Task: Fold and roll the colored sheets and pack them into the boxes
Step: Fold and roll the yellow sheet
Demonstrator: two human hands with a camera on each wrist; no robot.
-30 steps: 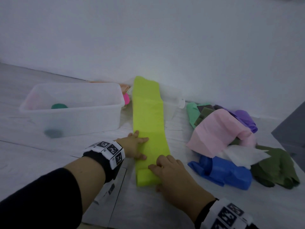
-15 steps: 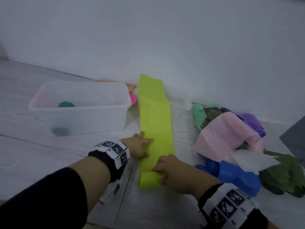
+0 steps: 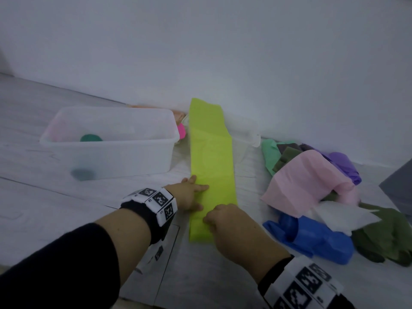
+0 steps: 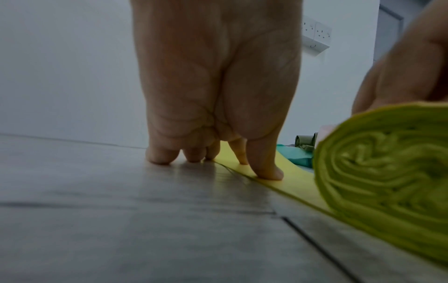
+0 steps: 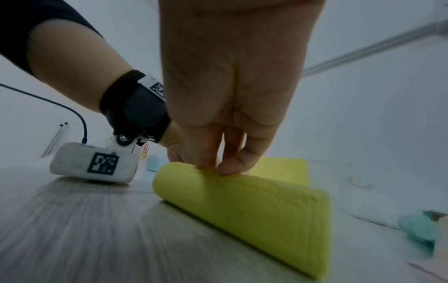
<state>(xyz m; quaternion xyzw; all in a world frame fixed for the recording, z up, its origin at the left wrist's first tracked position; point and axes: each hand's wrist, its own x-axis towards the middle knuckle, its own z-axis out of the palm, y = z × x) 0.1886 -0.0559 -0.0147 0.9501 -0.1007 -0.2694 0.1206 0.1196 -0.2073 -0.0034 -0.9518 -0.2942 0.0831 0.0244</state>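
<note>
A long folded yellow-green sheet (image 3: 211, 166) lies on the floor, running from my hands to the wall. Its near end is wound into a roll (image 3: 200, 230), seen end-on in the left wrist view (image 4: 387, 172). My left hand (image 3: 194, 192) presses the strip's left edge with straight fingers (image 4: 264, 164), partly on the floor. My right hand (image 3: 220, 217) sits on top of the roll (image 5: 254, 206), and its thumb and fingers (image 5: 225, 164) pinch the outer layer. A clear box (image 3: 111, 141) at left holds a teal roll (image 3: 91, 138). The strip's far end drapes over a second clear box (image 3: 249, 134).
A loose pile of sheets lies to the right: pink (image 3: 307, 184), blue (image 3: 312, 237), dark green (image 3: 385, 237), white (image 3: 343, 217), purple (image 3: 343, 166), mint (image 3: 269, 155). A bright pink roll (image 3: 181, 130) shows between the boxes. The white wall is close behind.
My right hand has shifted its grip on top of the roll and turned it a little along the strip. The left hand has stayed at the strip's left edge.
</note>
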